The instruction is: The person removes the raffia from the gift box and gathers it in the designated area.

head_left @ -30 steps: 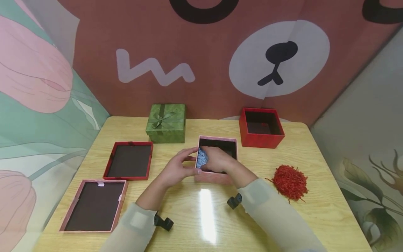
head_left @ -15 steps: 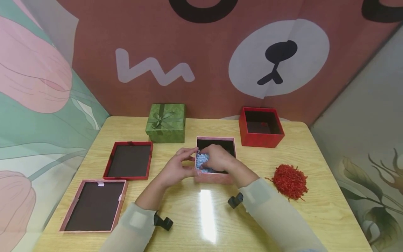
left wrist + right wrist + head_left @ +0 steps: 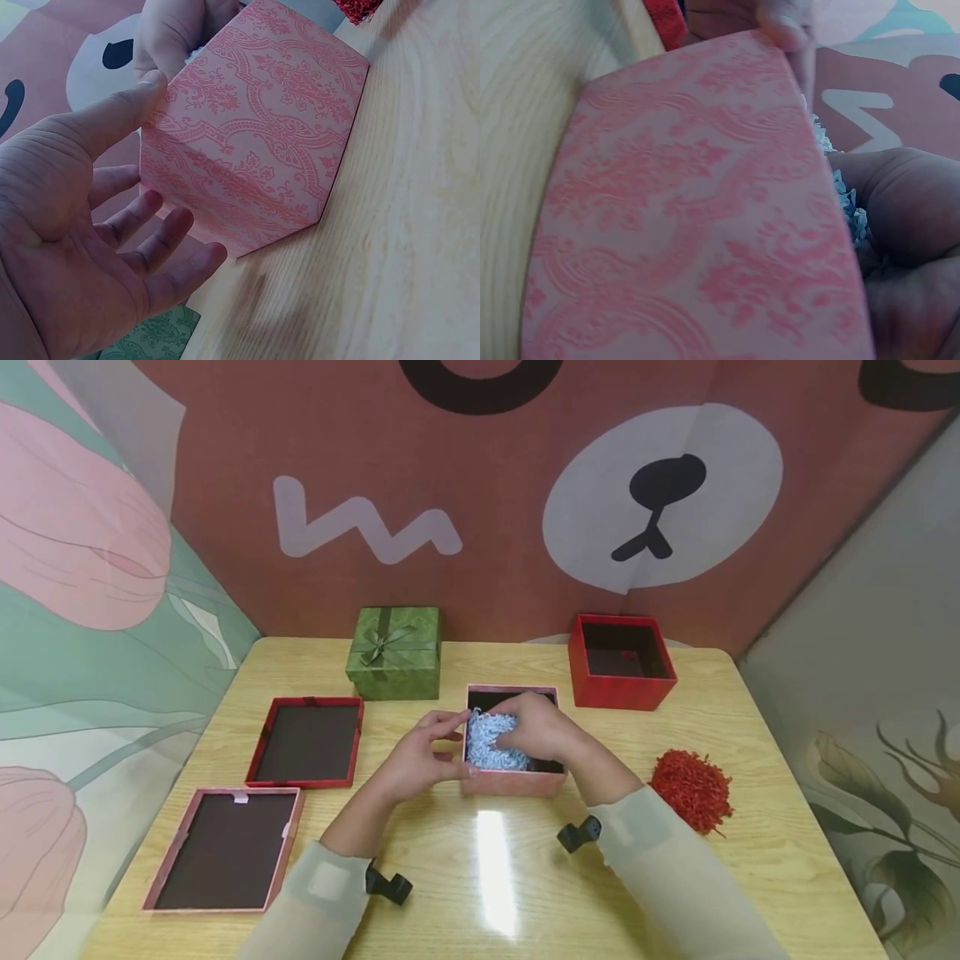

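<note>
Toward the near left corner of the counter (image 3: 435, 893), a shallow pink lid (image 3: 221, 852) lies inside up, close to the left edge. Farther in, around the counter's middle, stands the pink box (image 3: 513, 783), uncovered and upright. The left hand (image 3: 422, 760) grips its left side, thumb at the near corner of the rim and forefinger at the far one. The right hand (image 3: 540, 727) reaches down inside, fingers in the blue shredded paper (image 3: 487, 747); their tips are buried, so I cannot tell whether they pinch any. The box looks like stiff, light card, apt to slide if nudged, so a steadying hold on opposite corners or walls should suit it; the shreds should be soft, springy and clingy, best taken from above in a loose clump. Toward the right edge sits a heap of red shredded paper (image 3: 692, 789), and toward the left edge a red lid (image 3: 307, 743). By the far edge stand a ribboned green box (image 3: 395, 656) and, nearer the far right corner, an uncovered red box (image 3: 621, 691).
</note>
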### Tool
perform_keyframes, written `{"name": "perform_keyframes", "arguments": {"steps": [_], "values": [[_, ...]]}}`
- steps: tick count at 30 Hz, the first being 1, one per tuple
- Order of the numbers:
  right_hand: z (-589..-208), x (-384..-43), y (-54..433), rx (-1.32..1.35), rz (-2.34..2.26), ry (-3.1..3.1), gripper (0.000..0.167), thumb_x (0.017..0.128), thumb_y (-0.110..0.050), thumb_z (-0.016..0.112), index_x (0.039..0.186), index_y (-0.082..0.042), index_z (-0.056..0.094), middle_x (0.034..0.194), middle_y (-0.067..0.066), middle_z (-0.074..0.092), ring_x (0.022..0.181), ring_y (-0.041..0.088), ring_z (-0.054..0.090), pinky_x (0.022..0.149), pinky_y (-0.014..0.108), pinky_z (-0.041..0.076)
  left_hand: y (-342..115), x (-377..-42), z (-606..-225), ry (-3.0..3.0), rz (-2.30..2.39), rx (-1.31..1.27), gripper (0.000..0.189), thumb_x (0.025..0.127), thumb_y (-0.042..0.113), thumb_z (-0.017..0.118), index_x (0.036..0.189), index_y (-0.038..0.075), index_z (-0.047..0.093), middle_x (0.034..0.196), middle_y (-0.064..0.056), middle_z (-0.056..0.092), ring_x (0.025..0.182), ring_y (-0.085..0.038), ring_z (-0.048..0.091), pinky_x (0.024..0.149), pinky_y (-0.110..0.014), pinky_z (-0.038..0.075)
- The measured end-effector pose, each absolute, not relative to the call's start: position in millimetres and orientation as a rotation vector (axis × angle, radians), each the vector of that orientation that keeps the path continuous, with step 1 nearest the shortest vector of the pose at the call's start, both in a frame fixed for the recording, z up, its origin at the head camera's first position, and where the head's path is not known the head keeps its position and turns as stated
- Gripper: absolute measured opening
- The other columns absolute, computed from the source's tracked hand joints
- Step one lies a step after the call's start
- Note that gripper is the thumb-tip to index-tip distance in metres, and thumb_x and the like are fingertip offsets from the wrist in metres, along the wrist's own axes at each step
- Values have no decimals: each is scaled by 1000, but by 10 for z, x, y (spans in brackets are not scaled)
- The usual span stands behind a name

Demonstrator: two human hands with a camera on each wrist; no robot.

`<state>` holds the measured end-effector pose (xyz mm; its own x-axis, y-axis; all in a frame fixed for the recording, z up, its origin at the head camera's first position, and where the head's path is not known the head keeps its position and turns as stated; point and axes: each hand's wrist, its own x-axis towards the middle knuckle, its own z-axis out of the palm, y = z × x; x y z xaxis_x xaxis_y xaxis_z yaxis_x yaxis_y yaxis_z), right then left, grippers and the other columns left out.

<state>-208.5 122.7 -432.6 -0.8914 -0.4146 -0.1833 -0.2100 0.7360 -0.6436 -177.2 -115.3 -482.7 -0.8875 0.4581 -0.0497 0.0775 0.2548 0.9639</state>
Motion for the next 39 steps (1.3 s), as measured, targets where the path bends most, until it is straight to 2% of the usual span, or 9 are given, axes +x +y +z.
{"name": "perform_keyframes", "arguments": {"steps": [8, 17, 22, 29, 35, 39], "values": [[-4203, -2062, 1377, -429, -977, 2636, 46, 86, -22, 83, 131, -15, 74, 130, 6, 70, 115, 26, 63, 94, 45, 60, -1141, -1764, -4825, 2221, 1661, 481, 86, 83, 17, 90, 158, 22, 47, 147, -2, 45, 132, -32, 52, 108, -54, 50], [-4038, -2015, 1501, -397, -1022, 2641, 51, 89, -22, 81, 137, -15, 70, 134, 8, 69, 122, 30, 61, 97, 49, 58, -1147, -1762, -4833, 2229, 1654, 485, 87, 82, 21, 91, 157, 25, 47, 148, -2, 45, 133, -35, 52, 109, -55, 50], [-3927, -1982, 1583, -374, -1077, 2652, 50, 88, -22, 82, 136, -13, 71, 132, 8, 70, 122, 30, 61, 99, 50, 57, -1152, -1766, -4846, 2221, 1668, 483, 87, 82, 19, 91, 157, 24, 47, 148, -3, 45, 134, -37, 51, 110, -57, 48], [-3826, -1946, 1758, -379, -1145, 2666, 47, 88, -20, 83, 133, -13, 73, 128, 5, 71, 117, 27, 63, 94, 48, 59, -1156, -1754, -4838, 2214, 1684, 493, 87, 82, 16, 91, 157, 22, 47, 148, -5, 44, 135, -38, 51, 110, -59, 47], [-3743, -1900, 1981, -303, -1173, 2703, 52, 88, -18, 82, 138, -9, 68, 133, 11, 66, 117, 30, 57, 88, 45, 62, -1146, -1761, -4849, 2210, 1681, 506, 87, 83, 18, 90, 158, 23, 46, 149, -6, 44, 134, -37, 52, 110, -59, 47], [-3680, -1853, 2119, -232, -1162, 2733, 54, 90, -18, 81, 140, -9, 66, 137, 14, 63, 121, 33, 54, 91, 47, 61, -1150, -1759, -4849, 2209, 1678, 505, 89, 82, 18, 91, 159, 20, 45, 149, -6, 44, 133, -36, 52, 110, -58, 47]]}}
